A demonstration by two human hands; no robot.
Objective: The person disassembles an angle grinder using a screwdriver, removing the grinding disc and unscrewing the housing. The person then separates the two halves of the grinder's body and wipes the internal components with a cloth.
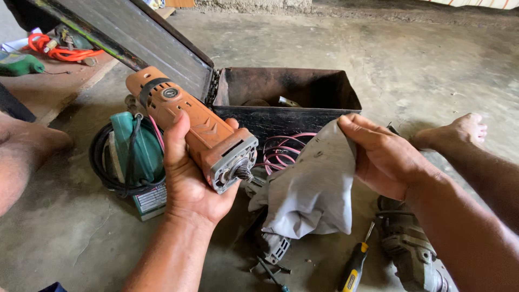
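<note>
- Rusty metal toolbox stands open beyond both hands.
- Green power tool, pale rectangular label low on its side, lies left of the left hand.
- Left hand grips an orange plastic tool body.
- Right hand pinches a grey cloth.

Bare, stained grey concrete floor in soft daylight.

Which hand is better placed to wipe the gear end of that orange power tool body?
Probably the right hand: it already holds the grey cloth beside the exposed gear end. The left hand is wrapped around the orange power tool body, steadying it.
</note>
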